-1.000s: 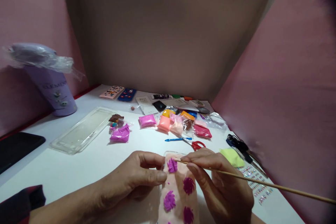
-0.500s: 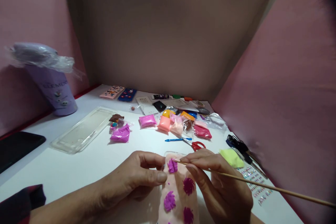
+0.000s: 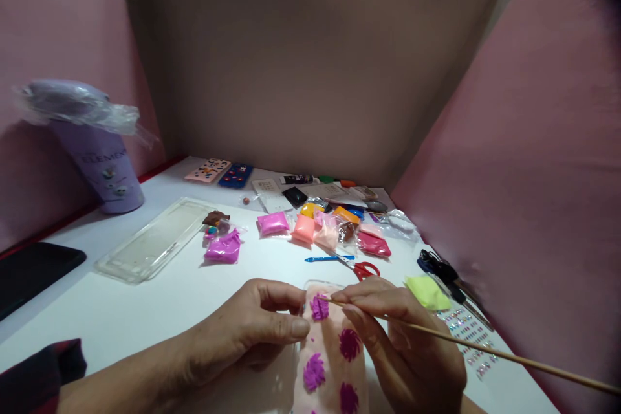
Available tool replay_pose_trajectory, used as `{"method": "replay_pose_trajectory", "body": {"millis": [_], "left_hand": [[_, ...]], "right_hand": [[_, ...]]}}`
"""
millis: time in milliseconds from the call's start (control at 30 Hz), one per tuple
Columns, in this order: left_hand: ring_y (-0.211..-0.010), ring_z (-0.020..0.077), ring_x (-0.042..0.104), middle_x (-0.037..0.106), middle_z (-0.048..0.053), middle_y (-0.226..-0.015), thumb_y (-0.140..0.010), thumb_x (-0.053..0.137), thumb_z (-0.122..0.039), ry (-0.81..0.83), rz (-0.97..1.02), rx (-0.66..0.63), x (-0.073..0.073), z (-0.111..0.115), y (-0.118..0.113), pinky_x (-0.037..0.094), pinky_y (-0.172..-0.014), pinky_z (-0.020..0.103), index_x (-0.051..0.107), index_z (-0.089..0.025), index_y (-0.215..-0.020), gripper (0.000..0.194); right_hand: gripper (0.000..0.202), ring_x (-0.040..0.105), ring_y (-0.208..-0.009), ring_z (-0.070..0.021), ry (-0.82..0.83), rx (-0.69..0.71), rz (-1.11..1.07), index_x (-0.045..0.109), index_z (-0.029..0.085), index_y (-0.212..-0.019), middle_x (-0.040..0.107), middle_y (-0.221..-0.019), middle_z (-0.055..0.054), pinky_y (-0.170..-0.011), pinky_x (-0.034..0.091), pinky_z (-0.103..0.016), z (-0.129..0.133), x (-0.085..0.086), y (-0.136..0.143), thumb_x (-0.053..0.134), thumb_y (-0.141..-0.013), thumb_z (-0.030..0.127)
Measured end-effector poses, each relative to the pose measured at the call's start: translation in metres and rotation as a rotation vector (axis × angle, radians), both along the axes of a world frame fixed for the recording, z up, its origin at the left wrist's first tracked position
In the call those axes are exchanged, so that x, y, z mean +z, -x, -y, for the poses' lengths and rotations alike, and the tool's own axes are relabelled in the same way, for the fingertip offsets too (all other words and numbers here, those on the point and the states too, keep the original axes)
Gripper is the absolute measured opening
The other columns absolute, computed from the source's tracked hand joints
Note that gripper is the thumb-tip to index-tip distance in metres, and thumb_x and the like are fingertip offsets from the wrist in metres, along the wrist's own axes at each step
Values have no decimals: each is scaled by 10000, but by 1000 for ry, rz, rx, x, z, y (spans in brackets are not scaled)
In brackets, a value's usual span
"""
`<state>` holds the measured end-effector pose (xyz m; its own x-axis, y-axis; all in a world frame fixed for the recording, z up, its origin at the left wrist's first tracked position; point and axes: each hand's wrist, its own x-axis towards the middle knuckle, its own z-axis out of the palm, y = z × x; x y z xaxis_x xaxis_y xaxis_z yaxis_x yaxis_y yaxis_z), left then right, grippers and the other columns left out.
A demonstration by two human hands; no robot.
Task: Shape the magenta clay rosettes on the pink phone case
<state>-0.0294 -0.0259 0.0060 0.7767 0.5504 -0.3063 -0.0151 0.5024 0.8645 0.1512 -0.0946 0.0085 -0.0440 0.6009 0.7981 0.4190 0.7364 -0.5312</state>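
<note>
A clear-edged case (image 3: 331, 362) covered in pale pink clay stands at the bottom centre, with several ridged magenta clay pieces on it. My left hand (image 3: 252, 323) grips its left edge between thumb and fingers. In my right hand (image 3: 407, 336) a long thin wooden stick (image 3: 509, 356) is pinched near its tip. That tip meets the upper left magenta piece (image 3: 319, 306). The lower end of the case is cut off by the frame.
Clay packets (image 3: 304, 229), red-handled scissors (image 3: 365, 270) and a blue tool (image 3: 327, 259) lie beyond my hands. At left are a clear tray (image 3: 152, 242), a phone (image 3: 39, 275) and a purple cup (image 3: 104, 168). Gem stickers (image 3: 468, 336) lie at right.
The stick's outer end has dropped slightly, while its tip remains at the upper left magenta piece. Both hands are nearly unmoved.
</note>
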Motion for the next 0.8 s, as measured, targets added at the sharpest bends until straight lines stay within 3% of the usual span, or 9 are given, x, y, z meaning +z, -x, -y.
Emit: {"method": "replay_pose_trajectory", "body": {"millis": [200,367,600,800], "left_hand": [[-410,44,314,471,-36,-536,-597,780,-329,-5,-9,-7,4,1,1,299,-464,225,707,-111,-922,398],[-393,25,233,420,-61,-509,-641,757,-299,-19,2,-7,8,2,2,270,-449,219,707,-116,-928,344],[-386,32,251,401,-62,-472,-608,776,-334,-10,-5,-3,7,2,1,227,-408,207,708,-105,-901,377],[-395,30,256,418,-60,-499,-642,757,-310,-17,0,-8,9,2,2,289,-452,215,705,-112,-942,363]], "right_hand": [[298,666,-825,-184,-14,-2,11,615,151,-946,694,-863,-60,-689,562,-350,0,-2,-2,535,-762,-70],[306,657,-856,-180,-6,-9,-3,609,151,-957,691,-883,-57,-716,557,-350,1,-4,-4,539,-762,-75],[310,661,-844,-171,-19,-3,8,619,148,-944,694,-865,-49,-713,558,-339,1,-1,-1,528,-761,-85],[315,667,-827,-170,-34,-19,8,619,159,-952,700,-865,-46,-702,565,-333,-1,-1,-2,543,-758,-78]]}}
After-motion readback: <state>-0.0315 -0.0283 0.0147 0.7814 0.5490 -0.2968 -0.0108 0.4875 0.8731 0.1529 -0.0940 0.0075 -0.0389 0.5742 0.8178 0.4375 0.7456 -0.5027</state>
